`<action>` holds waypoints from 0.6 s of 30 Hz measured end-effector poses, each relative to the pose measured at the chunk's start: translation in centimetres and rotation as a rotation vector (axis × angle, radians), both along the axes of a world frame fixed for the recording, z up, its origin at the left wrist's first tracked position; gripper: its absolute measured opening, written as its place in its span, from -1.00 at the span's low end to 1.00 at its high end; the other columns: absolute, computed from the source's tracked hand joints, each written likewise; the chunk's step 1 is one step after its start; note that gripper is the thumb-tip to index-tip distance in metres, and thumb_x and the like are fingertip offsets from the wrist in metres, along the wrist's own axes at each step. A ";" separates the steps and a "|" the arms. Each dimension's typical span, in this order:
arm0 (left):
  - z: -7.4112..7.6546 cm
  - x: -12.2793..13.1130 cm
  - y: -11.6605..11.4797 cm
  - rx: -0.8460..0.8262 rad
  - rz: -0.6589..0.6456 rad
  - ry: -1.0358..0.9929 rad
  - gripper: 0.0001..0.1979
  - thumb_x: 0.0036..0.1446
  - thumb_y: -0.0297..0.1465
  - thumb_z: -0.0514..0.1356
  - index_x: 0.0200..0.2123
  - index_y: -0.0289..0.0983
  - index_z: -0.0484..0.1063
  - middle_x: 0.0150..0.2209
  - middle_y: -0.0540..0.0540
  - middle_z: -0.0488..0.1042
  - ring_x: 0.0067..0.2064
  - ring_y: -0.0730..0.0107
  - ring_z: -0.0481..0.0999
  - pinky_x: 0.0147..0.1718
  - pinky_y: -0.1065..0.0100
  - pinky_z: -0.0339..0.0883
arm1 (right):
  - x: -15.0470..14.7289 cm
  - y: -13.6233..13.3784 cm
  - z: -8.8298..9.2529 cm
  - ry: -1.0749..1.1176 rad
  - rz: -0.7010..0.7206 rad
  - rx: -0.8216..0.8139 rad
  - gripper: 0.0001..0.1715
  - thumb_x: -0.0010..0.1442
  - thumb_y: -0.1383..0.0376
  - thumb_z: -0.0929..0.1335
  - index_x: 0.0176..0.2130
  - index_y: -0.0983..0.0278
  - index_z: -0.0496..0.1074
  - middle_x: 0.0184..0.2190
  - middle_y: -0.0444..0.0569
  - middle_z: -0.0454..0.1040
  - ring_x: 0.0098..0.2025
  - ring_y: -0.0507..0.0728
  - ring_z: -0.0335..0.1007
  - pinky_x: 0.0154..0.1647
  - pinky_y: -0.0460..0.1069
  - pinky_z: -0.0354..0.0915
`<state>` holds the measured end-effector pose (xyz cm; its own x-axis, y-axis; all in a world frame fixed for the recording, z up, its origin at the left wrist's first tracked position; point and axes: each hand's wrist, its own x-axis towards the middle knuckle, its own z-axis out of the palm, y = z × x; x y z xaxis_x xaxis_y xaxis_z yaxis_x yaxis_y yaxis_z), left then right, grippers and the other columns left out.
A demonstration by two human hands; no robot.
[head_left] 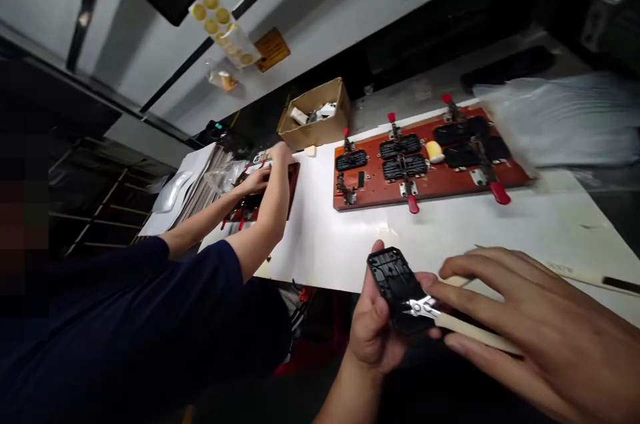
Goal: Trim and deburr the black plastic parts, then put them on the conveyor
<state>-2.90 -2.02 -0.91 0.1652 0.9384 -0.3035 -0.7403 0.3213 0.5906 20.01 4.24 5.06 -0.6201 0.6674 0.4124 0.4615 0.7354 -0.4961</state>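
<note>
While I sit at the edge of the white tabletop [350,237], my left hand [373,327] is closed around a black plastic housing [393,281]. My thumb lies along its left edge and my fingers are wrapped behind it, holding it tilted just above the table's near edge with its ribbed inner face towards me. My right hand [540,324] holds what look like small side cutters [425,307], though blur makes the tool hard to name for certain. My fingers lie long and loosely curled over its cream handles, and its metal nose touches the lower right part of the housing.

Farther back on the table lies a red-brown fixture board [430,187] with red-handled toggle clamps [413,201]. Several more black housings are seated in it, and a yellow block [434,151] sits among them. A cardboard box [315,114] stands behind its left end, and a clear plastic bag [565,121] lies at its right. On my left a co-worker in a dark blue sleeve [150,291] has both hands [260,177] on a second fixture, beside a stack of flat packets [195,184].
</note>
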 end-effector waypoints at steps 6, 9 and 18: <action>1.4 0.7 -0.7 -0.061 0.021 0.119 0.33 0.03 0.06 0.50 0.61 0.05 -0.30 0.24 -0.28 0.55 0.33 -0.25 0.53 0.35 -0.23 0.30 | -2.6 0.7 2.1 0.001 0.037 -0.007 -0.79 0.32 0.27 0.46 -0.02 0.16 0.57 -0.09 -0.03 0.57 -0.08 0.26 0.45 -0.08 0.16 0.35; 1.6 0.9 -0.7 -0.071 0.013 0.116 0.32 0.04 0.06 0.50 0.61 0.05 -0.28 0.36 -0.29 0.45 0.36 -0.25 0.50 0.39 -0.24 0.25 | -2.9 0.6 2.7 0.003 0.014 0.028 -0.72 0.20 0.25 0.56 -0.07 0.16 0.59 -0.13 -0.06 0.58 -0.10 0.25 0.44 -0.08 0.15 0.32; 2.0 0.7 -1.0 -0.167 -0.041 0.253 0.23 0.02 0.22 0.45 0.60 0.10 -0.08 0.38 -0.24 0.45 0.31 -0.24 0.53 0.23 -0.13 0.48 | -3.2 0.1 3.3 -0.103 -0.010 0.084 -0.91 0.14 0.28 0.52 -0.28 0.19 0.58 -0.32 -0.01 0.50 -0.25 0.26 0.34 -0.23 0.17 0.18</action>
